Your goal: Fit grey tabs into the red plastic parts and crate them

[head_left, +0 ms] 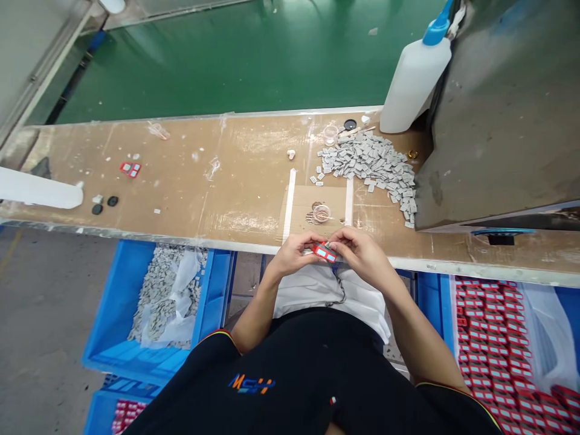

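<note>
My left hand [292, 254] is closed on a small red plastic frame [325, 252] with pale rectangular inserts, held over the table's front edge. At the frame's upper right, the thumb and fingers of my right hand [360, 254] pinch together. A small grey tile, partly hidden, seems to be between those fingertips. Just beyond my hands, a small clear cup [321, 212] with a thin stick in it stands on a cardboard sheet [301, 199]. Farther right lies a heaped pile of small grey tiles [367, 160].
A white bottle with a blue nozzle [414, 81] stands behind the pile, beside a metal housing [502, 121]. Blue bins flank me: grey tiles fill the left bin [102, 320], red frames [492, 338] the right. Another red piece [130, 169] lies far left.
</note>
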`<state>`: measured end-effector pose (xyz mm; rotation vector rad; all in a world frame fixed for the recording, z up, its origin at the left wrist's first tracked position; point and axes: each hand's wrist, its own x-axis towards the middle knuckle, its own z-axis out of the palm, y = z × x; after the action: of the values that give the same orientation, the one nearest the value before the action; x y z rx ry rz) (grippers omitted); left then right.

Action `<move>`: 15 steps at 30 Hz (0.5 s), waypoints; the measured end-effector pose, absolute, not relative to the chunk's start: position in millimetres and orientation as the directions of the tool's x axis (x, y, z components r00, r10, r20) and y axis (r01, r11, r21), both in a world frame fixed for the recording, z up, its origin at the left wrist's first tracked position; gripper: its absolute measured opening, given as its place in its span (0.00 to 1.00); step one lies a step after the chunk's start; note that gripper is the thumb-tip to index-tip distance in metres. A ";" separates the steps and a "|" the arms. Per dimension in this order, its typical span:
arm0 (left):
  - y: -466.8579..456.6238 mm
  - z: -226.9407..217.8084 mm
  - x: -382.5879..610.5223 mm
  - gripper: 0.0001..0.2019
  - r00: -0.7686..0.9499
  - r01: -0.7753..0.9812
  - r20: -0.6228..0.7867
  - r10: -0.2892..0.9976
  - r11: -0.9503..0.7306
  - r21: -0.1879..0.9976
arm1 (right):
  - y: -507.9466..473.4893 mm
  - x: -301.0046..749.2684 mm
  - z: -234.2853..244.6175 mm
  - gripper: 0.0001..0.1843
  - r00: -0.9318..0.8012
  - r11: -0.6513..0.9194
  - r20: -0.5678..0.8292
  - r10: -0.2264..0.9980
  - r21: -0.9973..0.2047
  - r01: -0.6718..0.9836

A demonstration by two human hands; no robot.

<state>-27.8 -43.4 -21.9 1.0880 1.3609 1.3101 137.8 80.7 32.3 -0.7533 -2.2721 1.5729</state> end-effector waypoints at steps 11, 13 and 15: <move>-44.0 -24.3 -29.1 0.20 -0.174 0.055 -0.006 0.985 0.015 0.998 | 84.7 136.5 39.0 0.08 -0.857 0.297 -0.128 0.499 -0.904 0.307; -44.2 -24.0 -28.9 0.19 -0.174 0.067 0.005 0.985 0.007 0.998 | 84.5 137.2 39.5 0.08 -0.857 0.294 -0.138 0.496 -0.903 0.315; -44.1 -23.5 -29.0 0.19 -0.162 0.078 0.016 0.987 -0.003 0.997 | 84.5 137.8 39.9 0.08 -0.862 0.310 -0.133 0.489 -0.897 0.315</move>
<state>-29.0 -44.1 -23.5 1.1921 1.3833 1.2982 137.8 84.5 39.9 -0.7452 -2.4058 1.5886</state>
